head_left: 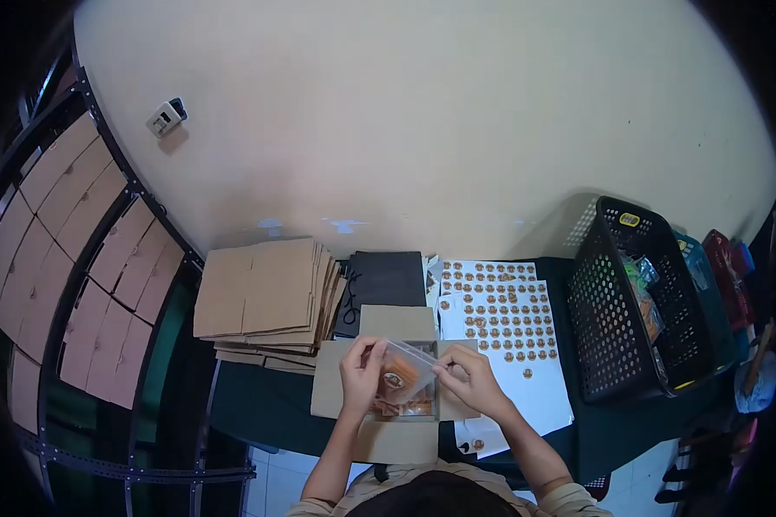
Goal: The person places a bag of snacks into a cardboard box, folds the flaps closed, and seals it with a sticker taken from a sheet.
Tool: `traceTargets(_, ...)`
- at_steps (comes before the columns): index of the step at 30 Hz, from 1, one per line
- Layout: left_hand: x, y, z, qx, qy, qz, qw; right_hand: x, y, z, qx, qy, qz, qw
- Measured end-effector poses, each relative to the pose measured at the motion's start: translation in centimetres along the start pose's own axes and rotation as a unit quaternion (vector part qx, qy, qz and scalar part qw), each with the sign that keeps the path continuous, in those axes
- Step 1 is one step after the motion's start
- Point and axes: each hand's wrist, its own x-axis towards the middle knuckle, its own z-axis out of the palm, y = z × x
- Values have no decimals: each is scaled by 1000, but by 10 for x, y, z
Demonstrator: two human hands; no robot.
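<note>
A clear plastic packet [403, 372] with orange contents and a round sticker is held up between my hands. My left hand [362, 370] grips its upper left side, fingers closed on the edge. The fingers of my right hand [469, 377] pinch its right corner. Below the packet stands an open cardboard box [397, 441] with its flaps spread out. Similar orange packets [416, 405] lie inside the box, partly hidden by the held packet and my hands.
White sheets [535, 392] with rows of round stickers lie right of the box. Flattened cardboard [259, 289] is stacked at left, beside a black folder [392, 280]. A black basket [612, 319] holding packets stands at right. Shelves of boxes [103, 336] line the left.
</note>
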Motion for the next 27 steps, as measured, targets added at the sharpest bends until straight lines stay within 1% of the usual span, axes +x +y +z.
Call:
traceTargets(1,0,2,5,0,0,0,1000,0,2,2,0,0,0,1000)
traceTargets(3,2,10,18,89,106,113,984,-1,4,9,12,70,-7,997)
traceTargets(4,0,10,15,142,101,123,977,-1,5,11,12,71,-7,997)
traceTargets(5,-5,12,16,142,99,124,977,-1,6,13,27,97,9,995)
traceTargets(6,-11,16,18,135,0,123,983,0,6,14,42,123,25,991)
traceTargets(7,-16,20,21,126,-98,119,980,0,4,17,43,123,25,991)
traceTargets(8,-19,20,26,150,-122,184,964,0,2,20,64,125,23,990)
traceTargets(9,-21,20,27,150,-121,184,964,1,0,22,86,128,20,988)
traceTargets(10,-22,19,27,152,-114,176,966,-1,0,21,72,97,34,992)
traceTargets(11,-23,18,28,154,-108,167,968,0,-3,21,72,97,34,992)
traceTargets(12,-23,18,29,127,-83,139,979,2,-6,22,65,98,-11,993)
traceTargets(13,-23,14,29,127,-83,138,979,2,-9,22,59,99,-55,992)
traceTargets(14,-23,7,28,105,-68,112,986,0,-8,21,51,67,-45,995)
traceTargets(15,-22,0,27,83,-52,86,991,-1,-7,19,52,67,-45,995)
traceTargets(16,-22,-4,26,62,-37,60,996,-1,-6,18,-21,87,-45,995)
traceTargets(17,-22,-5,26,62,-38,60,996,-1,-5,17,-94,108,-44,989)
traceTargets(18,-21,-5,26,42,-44,48,997,2,-15,14,-99,131,-30,986)
traceTargets(19,-21,-5,26,21,-50,37,998,6,-23,8,-99,131,-29,986)
traceTargets(20,-22,0,28,10,-63,18,998,11,-31,2,-182,118,-58,974)
traceTargets(21,-22,6,28,10,-63,18,998,14,-34,-2,-264,105,-87,955)
traceTargets(22,-22,13,28,34,-79,30,996,16,-25,-5,-273,43,-101,956)
traceTargets(23,-21,17,28,59,-94,43,993,17,-20,-6,-273,44,-100,956)
traceTargets(25,-19,13,26,53,-89,28,994,18,-13,-6,-198,-29,-52,978)
traceTargets(26,-18,9,24,47,-81,12,996,19,-14,-5,-151,-35,-28,987)
traceTargets(27,-16,7,23,42,-76,18,996,19,-9,-2,-123,-35,-28,991)
